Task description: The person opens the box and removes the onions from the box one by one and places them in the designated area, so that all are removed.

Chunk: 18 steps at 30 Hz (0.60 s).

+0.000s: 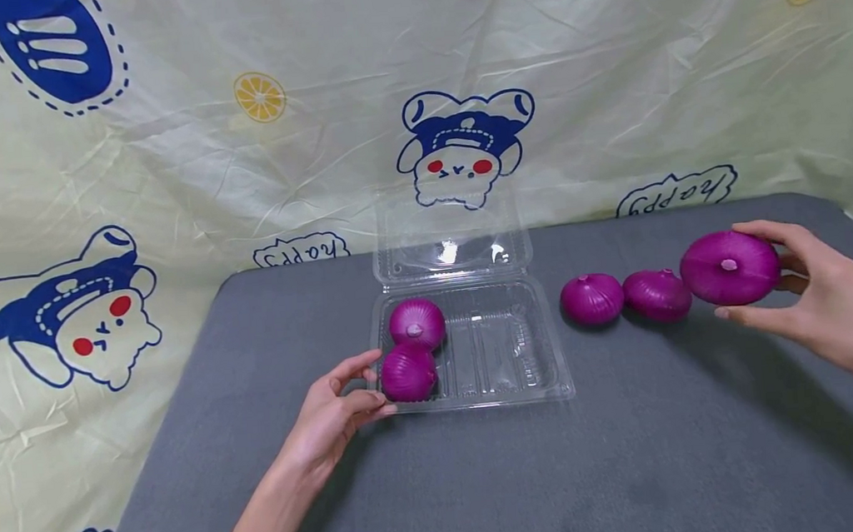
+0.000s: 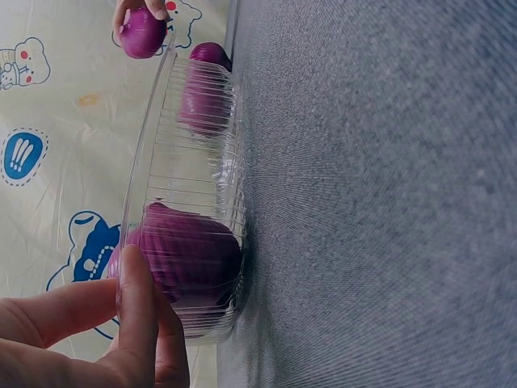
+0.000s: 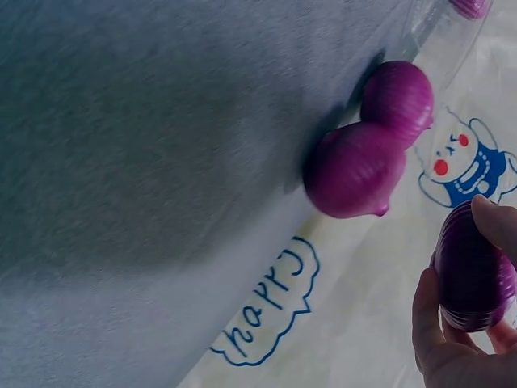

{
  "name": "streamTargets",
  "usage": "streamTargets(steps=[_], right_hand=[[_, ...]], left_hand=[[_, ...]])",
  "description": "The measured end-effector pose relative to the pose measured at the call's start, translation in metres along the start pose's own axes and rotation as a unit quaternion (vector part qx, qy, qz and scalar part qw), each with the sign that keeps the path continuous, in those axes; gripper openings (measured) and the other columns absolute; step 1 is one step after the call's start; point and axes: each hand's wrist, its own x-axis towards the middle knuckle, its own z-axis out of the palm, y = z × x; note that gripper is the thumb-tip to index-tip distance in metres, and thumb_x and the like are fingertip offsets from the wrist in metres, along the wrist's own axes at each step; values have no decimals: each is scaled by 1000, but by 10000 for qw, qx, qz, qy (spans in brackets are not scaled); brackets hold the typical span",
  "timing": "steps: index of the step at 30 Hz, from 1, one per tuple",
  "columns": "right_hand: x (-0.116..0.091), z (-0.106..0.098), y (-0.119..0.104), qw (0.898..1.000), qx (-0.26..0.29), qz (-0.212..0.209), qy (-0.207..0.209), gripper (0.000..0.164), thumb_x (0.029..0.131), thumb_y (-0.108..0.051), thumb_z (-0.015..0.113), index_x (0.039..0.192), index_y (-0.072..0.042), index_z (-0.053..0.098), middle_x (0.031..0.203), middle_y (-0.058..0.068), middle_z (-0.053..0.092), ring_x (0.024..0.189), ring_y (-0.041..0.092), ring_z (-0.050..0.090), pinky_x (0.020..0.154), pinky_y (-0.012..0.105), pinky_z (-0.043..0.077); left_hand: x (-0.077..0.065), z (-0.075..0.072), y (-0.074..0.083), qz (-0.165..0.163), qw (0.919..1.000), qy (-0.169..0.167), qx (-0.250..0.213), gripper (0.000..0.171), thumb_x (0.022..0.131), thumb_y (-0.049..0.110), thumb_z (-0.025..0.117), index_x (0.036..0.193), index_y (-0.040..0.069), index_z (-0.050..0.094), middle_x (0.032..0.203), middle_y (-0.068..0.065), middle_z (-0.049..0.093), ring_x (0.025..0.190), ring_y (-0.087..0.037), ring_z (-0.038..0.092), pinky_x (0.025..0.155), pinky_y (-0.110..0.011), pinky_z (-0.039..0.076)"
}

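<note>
Purple onion (image 1: 730,267) sits gripped in the right hand (image 1: 835,301), while the left hand (image 1: 327,416) pinches the clear box (image 1: 489,353).

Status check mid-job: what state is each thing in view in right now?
Clear container: open
Lid: folded back
Onions in container: two, left side
Onions on table: two, side by side
Raised onion: gripped, off the table
Left hand: pinching the container
Right hand: gripping raised onion
Backdrop: creased
</note>
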Motion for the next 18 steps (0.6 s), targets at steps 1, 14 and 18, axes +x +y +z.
streamTargets(steps=[1, 14, 18], right_hand=[[0, -1, 2, 10000, 7, 33, -21, 99, 66, -12, 92, 148, -12, 37, 130, 19, 44, 87, -24, 40, 65, -5, 38], [9, -5, 20, 9987, -395, 314, -117, 97, 68, -26, 92, 146, -7, 37, 127, 26, 48, 86, -10, 53, 55, 1, 35], [9, -5, 28, 9974, -582, 379, -188, 95, 70, -28, 91, 145, -4, 37, 129, 27, 46, 96, 38, 59, 54, -1, 33]], left_hand=[[0, 0, 0, 3, 10000, -10, 5, 57, 85, -16, 53, 141, -1, 48, 110, -17, 41, 74, -21, 60, 83, -38, 59], [0, 0, 2, 29, 10000, -71, 14, 57, 86, -15, 54, 141, -2, 47, 111, -17, 41, 76, -22, 64, 83, -37, 59], [0, 0, 1, 17, 10000, -51, 10, 58, 86, -16, 53, 141, -1, 47, 112, -18, 41, 76, -23, 64, 83, -37, 59]])
